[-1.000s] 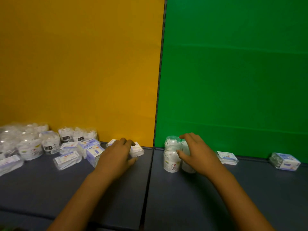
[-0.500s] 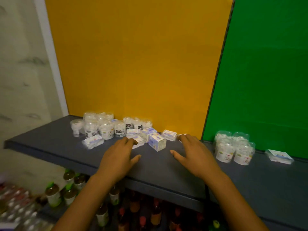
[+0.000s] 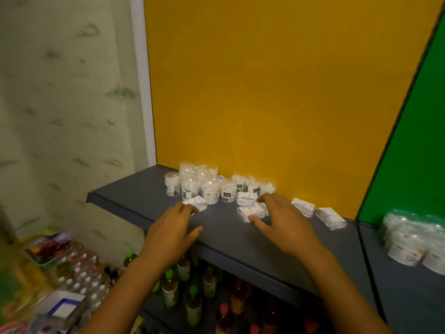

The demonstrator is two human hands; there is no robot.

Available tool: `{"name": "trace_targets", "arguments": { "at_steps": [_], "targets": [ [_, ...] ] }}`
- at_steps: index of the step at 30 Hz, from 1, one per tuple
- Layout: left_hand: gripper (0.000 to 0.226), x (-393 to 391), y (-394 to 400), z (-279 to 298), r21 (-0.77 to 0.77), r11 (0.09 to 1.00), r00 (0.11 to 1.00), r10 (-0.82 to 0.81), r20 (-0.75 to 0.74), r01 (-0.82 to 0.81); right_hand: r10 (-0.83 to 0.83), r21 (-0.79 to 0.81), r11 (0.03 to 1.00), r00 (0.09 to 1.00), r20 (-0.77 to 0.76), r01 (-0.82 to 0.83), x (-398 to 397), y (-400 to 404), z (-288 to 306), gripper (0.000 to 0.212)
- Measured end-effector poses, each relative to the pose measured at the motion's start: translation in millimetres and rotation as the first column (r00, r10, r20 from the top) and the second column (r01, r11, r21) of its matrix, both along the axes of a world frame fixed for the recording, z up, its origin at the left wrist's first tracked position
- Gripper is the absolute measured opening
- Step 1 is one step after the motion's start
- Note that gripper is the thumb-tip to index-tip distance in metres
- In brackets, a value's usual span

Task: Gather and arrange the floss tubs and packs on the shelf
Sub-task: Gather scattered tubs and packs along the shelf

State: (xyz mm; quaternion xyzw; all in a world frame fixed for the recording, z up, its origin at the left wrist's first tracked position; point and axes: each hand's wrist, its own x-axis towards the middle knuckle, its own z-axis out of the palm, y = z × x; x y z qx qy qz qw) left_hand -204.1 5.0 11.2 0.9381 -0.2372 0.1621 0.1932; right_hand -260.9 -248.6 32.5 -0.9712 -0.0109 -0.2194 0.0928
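I am looking through the head camera. The floss tubs (image 3: 207,186) are showing white labels with small dark marks, but the writing is too blurry for me to read. The floss packs (image 3: 251,210) are showing blue and red print that I cannot read either.

The tubs are standing in a bunch at the far left of the dark grey shelf (image 3: 134,196), close to the yellow wall (image 3: 265,92). The flat packs are lying just in front of them and off to the right. More tubs (image 3: 414,239) are sitting at the right, in front of the green wall (image 3: 414,153). Bottles (image 3: 192,300) are standing on the lower shelf near me. A pale patterned wall (image 3: 60,104) is on the left.

My left hand (image 3: 172,233) is hovering palm down, fingers loosely spread, fingertips at one pack (image 3: 196,203); I cannot tell if they are touching it. My right hand (image 3: 281,225) is reaching over the middle packs with fingers curved and spread, holding nothing that I can see.
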Motion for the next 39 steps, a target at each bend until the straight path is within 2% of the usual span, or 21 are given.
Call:
{"name": "trace_targets", "arguments": {
  "at_steps": [11,19,33,39],
  "targets": [
    [0.042,94.5,-30.1,0.3,-0.043,0.998,0.998,-0.04,0.04,0.041,-0.049,-0.003,0.999,0.999,-0.01,0.049,87.9,-25.9,-9.8,0.045],
    [0.047,172.1,-85.9,13.9,0.053,0.993,0.986,-0.115,0.124,0.109,-0.11,-0.011,0.994,0.994,0.022,0.11,153.5,-67.1,-5.8,0.047],
    [0.06,236.7,-130.5,-0.9,0.286,0.945,0.987,-0.16,-0.014,0.158,-0.163,0.022,0.986,0.986,-0.019,0.163,190.2,-92.5,-36.6,0.043],
    [0.059,245.6,-136.6,-0.2,0.22,0.952,0.976,-0.2,-0.086,0.215,-0.212,0.043,0.976,0.977,-0.005,0.212,191.9,-99.2,-36.5,0.04]
  ]
}}
